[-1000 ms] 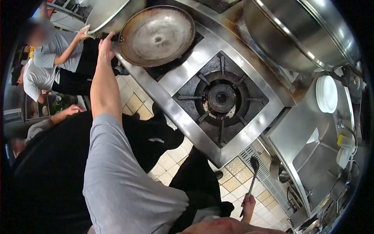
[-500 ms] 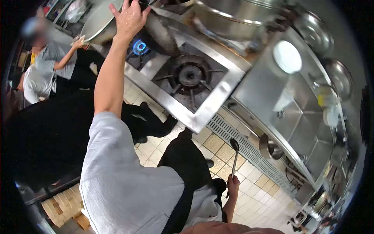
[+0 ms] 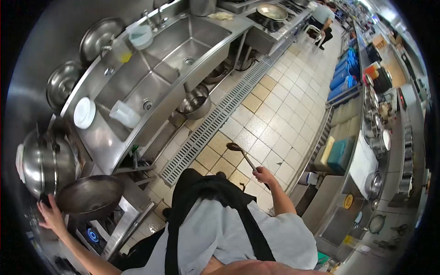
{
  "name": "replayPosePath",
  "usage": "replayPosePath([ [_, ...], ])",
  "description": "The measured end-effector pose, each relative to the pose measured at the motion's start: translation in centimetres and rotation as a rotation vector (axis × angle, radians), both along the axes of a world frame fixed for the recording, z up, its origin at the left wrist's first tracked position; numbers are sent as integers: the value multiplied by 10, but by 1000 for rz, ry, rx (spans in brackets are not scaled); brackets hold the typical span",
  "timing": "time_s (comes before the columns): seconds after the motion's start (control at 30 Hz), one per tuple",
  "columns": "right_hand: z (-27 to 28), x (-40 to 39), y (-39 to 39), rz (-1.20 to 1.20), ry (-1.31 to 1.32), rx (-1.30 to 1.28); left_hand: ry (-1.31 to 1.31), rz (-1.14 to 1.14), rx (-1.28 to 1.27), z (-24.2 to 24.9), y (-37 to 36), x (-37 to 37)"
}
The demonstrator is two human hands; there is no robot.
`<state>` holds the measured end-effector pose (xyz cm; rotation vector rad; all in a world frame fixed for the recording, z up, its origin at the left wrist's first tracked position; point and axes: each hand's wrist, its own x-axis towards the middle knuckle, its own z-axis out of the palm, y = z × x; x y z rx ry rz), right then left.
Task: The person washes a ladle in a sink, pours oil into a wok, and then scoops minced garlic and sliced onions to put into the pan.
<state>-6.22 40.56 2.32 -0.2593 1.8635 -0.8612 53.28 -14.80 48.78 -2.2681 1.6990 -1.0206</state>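
A dark wok (image 3: 91, 196) is tilted over the stove at lower left. My left hand (image 3: 52, 216) is at its far rim, around a short black handle; some fingers stick out, and the grip is partly hidden. Below the wok, a blue flame (image 3: 93, 234) burns. My right hand (image 3: 263, 176) is closed around the handle of a long metal ladle (image 3: 246, 158), held out over the tiled floor with its dark bowl pointing away from me.
A steel sink (image 3: 151, 75) with a white plate (image 3: 85, 113) and a white plastic jug (image 3: 124, 114) lies ahead left. A large steel pot (image 3: 46, 158) stands beyond the wok. A floor drain (image 3: 220, 121) runs along the aisle. Shelving (image 3: 339, 133) lines the right; a person (image 3: 323, 20) sits far off.
My view has swung right, from the stove toward the sink and aisle. The wok, steeply tipped beside the flame before, now shows more of its inside. The ladle stays in my right hand.
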Motion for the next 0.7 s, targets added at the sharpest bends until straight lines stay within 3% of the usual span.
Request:
replayPosePath([
  [0.2,-19,-53,-16,-171,34,-50,477,-651,36,-40,-10,-217],
  [0.3,-7,-75,-33,-199,15,-44,267,-1009,-70,-64,-10,-338],
  [0.47,17,-104,-14,-256,146,15,580,-1451,139,-83,9,-537],
  [0.53,60,-109,-12,-505,88,19,680,-1565,284,-89,7,-606],
  [0.7,37,-106,39,-903,48,26,771,-1849,447,-108,21,-774],
])
